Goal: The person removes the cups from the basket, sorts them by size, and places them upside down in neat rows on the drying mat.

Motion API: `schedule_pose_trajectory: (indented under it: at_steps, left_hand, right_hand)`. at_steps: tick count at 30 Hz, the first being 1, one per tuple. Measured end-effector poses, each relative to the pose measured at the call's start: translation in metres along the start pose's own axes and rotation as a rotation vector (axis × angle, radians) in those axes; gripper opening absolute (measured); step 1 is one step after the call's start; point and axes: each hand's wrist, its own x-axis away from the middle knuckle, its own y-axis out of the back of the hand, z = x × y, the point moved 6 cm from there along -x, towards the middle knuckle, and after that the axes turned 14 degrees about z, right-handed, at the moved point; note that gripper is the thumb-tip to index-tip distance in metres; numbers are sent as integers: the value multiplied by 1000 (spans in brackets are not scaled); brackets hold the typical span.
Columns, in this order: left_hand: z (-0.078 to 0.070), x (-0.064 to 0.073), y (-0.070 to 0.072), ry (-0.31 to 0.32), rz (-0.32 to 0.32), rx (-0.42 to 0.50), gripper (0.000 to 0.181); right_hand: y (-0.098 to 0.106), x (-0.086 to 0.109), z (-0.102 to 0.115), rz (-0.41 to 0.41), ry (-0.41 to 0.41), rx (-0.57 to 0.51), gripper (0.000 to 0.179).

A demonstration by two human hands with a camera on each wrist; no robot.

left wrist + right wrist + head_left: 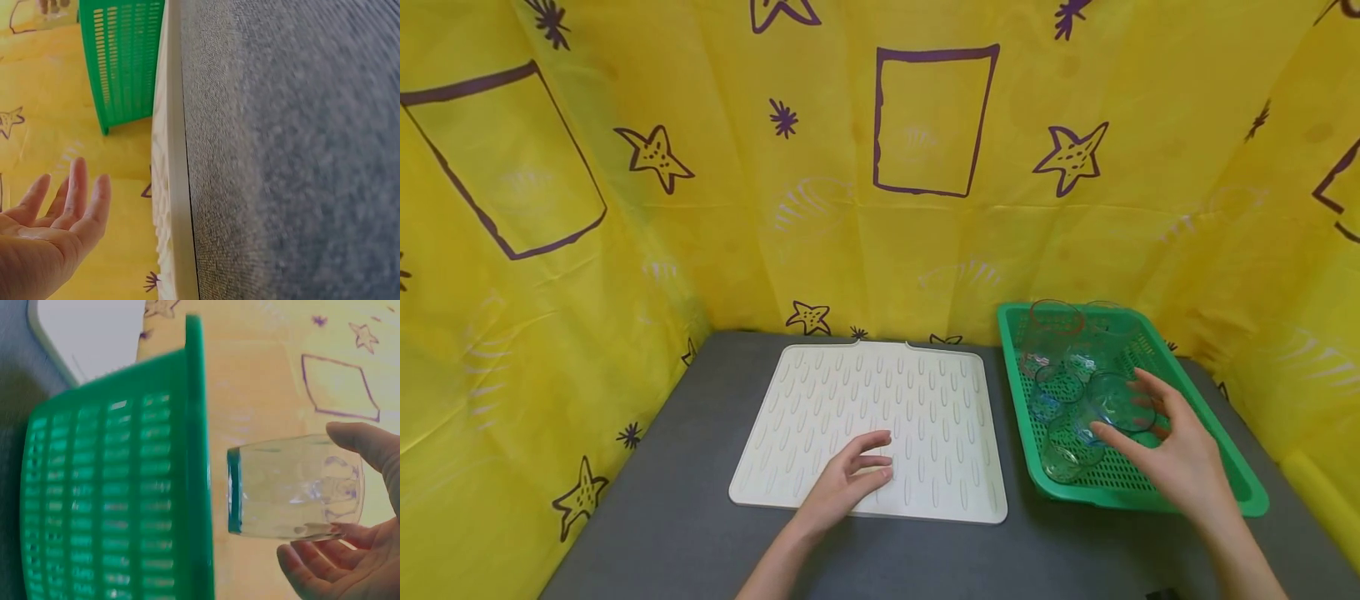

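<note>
My right hand grips a clear drinking glass between thumb and fingers, near its upper end. The glass is upright, its thick bluish base pointing down, and hangs above the green basket. Inside the basket stand several other clear glasses, among them a tall one with a reddish rim at the back and a glass near the left front. Over the front of the white ridged drying mat is my left hand. Its fingers are loosely bent and hold nothing.
The mat lies on a grey table, left of the basket. A yellow curtain with purple drawings hangs behind and along both sides. A small dark object shows at the front edge of the head view.
</note>
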Motion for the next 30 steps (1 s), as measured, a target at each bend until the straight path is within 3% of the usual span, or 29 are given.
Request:
schedule_pose_trajectory:
  at_steps: [13,22,30]
  left_hand:
    - [-4,-4,-12,-25,27,19,49]
    - [-13,-9,-22,-64,54,8,49]
    - [-23,-12,-31,-61,53,-48,48]
  right_hand:
    - [-30,8,36,66,106,-135,82]
    - [-57,12,58,112,192,-258,88]
    - [-79,13,69,153,222,-271,88]
